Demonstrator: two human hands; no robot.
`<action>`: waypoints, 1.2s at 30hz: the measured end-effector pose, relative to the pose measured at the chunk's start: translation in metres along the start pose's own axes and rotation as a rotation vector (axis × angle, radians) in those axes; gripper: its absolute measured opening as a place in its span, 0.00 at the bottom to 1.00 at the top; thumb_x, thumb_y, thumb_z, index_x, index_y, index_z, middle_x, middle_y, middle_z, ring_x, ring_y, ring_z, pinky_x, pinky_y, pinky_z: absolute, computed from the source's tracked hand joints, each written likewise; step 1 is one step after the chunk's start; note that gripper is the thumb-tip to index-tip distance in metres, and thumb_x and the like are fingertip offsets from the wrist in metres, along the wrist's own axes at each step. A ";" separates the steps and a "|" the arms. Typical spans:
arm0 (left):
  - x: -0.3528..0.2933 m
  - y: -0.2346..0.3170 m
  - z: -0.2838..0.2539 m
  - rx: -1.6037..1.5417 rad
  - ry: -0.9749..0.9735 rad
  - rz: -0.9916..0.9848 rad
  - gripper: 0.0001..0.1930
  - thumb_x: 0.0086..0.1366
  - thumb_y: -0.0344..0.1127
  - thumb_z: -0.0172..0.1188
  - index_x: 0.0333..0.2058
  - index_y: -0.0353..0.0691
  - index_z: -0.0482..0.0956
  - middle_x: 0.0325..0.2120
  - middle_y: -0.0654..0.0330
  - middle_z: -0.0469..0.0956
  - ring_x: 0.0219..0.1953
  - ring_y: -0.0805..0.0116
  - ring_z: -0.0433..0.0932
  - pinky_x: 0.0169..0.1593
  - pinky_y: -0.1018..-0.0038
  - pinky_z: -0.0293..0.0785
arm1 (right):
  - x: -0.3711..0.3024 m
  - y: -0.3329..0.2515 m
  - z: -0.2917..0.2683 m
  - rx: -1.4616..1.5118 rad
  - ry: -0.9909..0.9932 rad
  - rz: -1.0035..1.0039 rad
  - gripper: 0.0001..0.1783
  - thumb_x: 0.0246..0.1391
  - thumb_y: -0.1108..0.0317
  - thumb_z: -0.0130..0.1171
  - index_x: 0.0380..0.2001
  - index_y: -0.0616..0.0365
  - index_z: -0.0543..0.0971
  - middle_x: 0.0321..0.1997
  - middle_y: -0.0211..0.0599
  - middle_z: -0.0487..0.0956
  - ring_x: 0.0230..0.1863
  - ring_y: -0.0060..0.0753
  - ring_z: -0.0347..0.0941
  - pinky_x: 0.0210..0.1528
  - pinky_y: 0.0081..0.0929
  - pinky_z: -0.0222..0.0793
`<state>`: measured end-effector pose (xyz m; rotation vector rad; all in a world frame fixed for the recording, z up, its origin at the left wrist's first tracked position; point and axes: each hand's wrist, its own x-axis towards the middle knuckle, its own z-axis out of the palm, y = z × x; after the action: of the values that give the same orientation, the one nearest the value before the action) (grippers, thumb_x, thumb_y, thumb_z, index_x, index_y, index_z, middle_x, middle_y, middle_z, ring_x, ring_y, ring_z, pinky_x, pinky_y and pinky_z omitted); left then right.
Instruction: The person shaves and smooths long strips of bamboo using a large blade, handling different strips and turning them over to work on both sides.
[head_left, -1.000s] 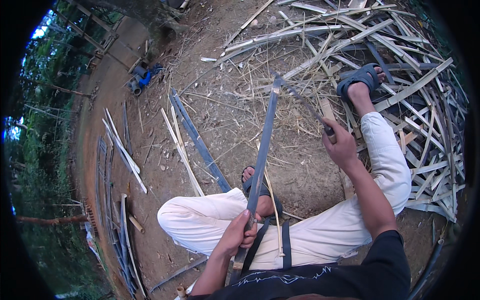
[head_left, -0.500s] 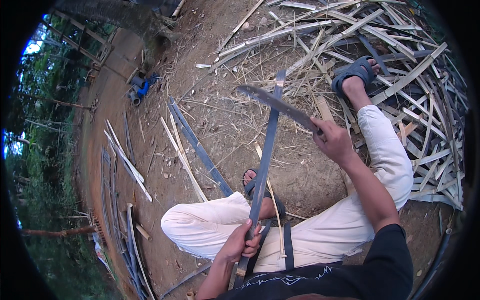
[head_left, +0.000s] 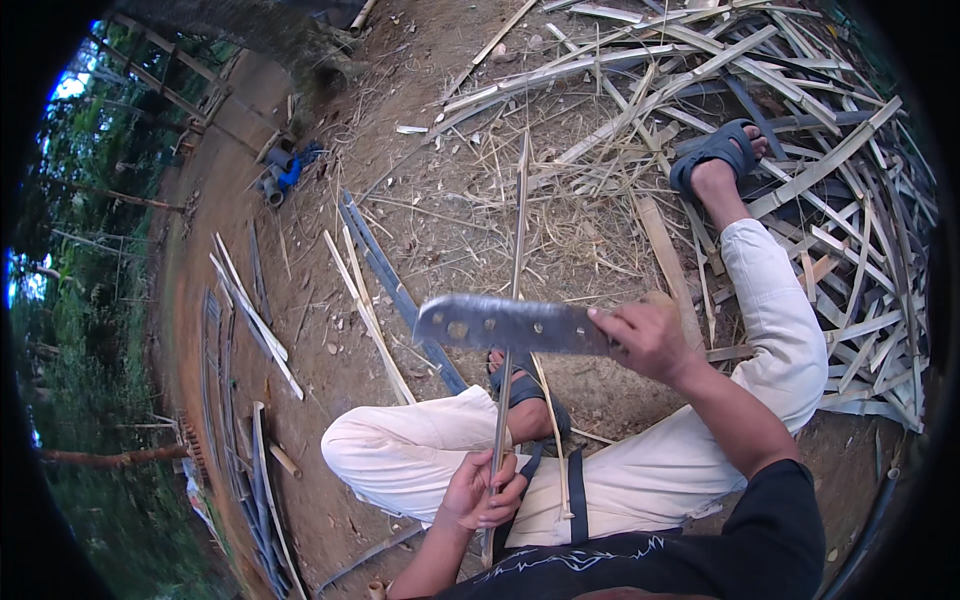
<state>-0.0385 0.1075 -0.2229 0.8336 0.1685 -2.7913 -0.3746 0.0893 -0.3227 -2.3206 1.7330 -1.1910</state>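
My left hand (head_left: 485,492) is closed around the lower part of a long bamboo strip (head_left: 519,225), above my lap. The strip stands edge-on to the view and runs away from me over the ground. In my right hand (head_left: 648,338) is a broad machete (head_left: 500,324) with a row of holes along its blade. The blade lies crosswise over the strip's middle, its flat face showing and its tip to the left. Whether the edge touches the strip, I cannot tell. The handle is mostly hidden by my fingers.
A big heap of split bamboo strips (head_left: 850,210) lies at the right, beside my sandalled foot (head_left: 718,165). Dark strips (head_left: 385,270) and pale strips (head_left: 350,290) lie left of centre. Thin shavings (head_left: 590,220) litter the dirt. Bamboo poles (head_left: 255,500) rest at lower left.
The machete has come down along the strip toward me, and its blade has turned to show its broad side. The bamboo strip has rolled from its dark face onto its narrow edge.
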 end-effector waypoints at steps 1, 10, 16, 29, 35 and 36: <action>0.003 -0.003 0.013 0.103 0.044 0.024 0.28 0.75 0.61 0.31 0.24 0.45 0.61 0.14 0.68 0.57 0.09 0.81 0.56 0.09 0.82 0.54 | 0.002 -0.008 -0.003 0.028 -0.009 -0.060 0.31 0.40 0.66 0.70 0.53 0.49 0.78 0.25 0.29 0.72 0.23 0.30 0.73 0.25 0.28 0.68; 0.013 -0.007 0.038 0.701 0.542 0.002 0.30 0.74 0.64 0.36 0.19 0.49 0.53 0.11 0.72 0.51 0.10 0.81 0.49 0.13 0.83 0.44 | 0.006 -0.019 0.003 -0.047 -0.062 -0.247 0.19 0.55 0.66 0.56 0.51 0.46 0.79 0.23 0.27 0.68 0.23 0.28 0.71 0.24 0.27 0.68; 0.006 -0.012 0.030 0.675 0.483 -0.159 0.30 0.75 0.64 0.34 0.20 0.48 0.53 0.12 0.71 0.51 0.11 0.81 0.48 0.12 0.82 0.43 | 0.009 0.045 -0.002 -0.123 0.006 0.129 0.21 0.49 0.66 0.64 0.49 0.47 0.79 0.23 0.29 0.71 0.22 0.30 0.72 0.21 0.31 0.67; 0.007 -0.013 0.033 0.710 0.605 -0.170 0.26 0.74 0.58 0.45 0.22 0.48 0.57 0.11 0.71 0.53 0.10 0.81 0.52 0.12 0.81 0.44 | -0.002 0.030 0.009 -0.145 -0.106 0.142 0.23 0.45 0.64 0.69 0.48 0.48 0.79 0.22 0.31 0.72 0.22 0.33 0.75 0.20 0.31 0.69; 0.022 -0.014 0.027 0.598 0.585 -0.170 0.25 0.75 0.55 0.45 0.22 0.48 0.57 0.10 0.71 0.53 0.10 0.81 0.52 0.12 0.80 0.45 | -0.005 -0.006 0.008 -0.053 -0.191 0.018 0.20 0.47 0.65 0.67 0.46 0.48 0.80 0.22 0.31 0.73 0.20 0.34 0.75 0.20 0.31 0.70; 0.023 -0.009 0.030 0.616 0.591 -0.173 0.25 0.76 0.55 0.45 0.22 0.48 0.57 0.10 0.71 0.53 0.10 0.81 0.52 0.12 0.80 0.45 | -0.007 -0.013 0.009 -0.053 -0.224 -0.093 0.19 0.48 0.65 0.66 0.46 0.48 0.80 0.22 0.31 0.73 0.20 0.34 0.75 0.20 0.31 0.70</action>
<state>-0.0755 0.1069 -0.2105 1.8479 -0.5826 -2.6725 -0.3597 0.0966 -0.3271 -2.4780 1.6166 -0.8645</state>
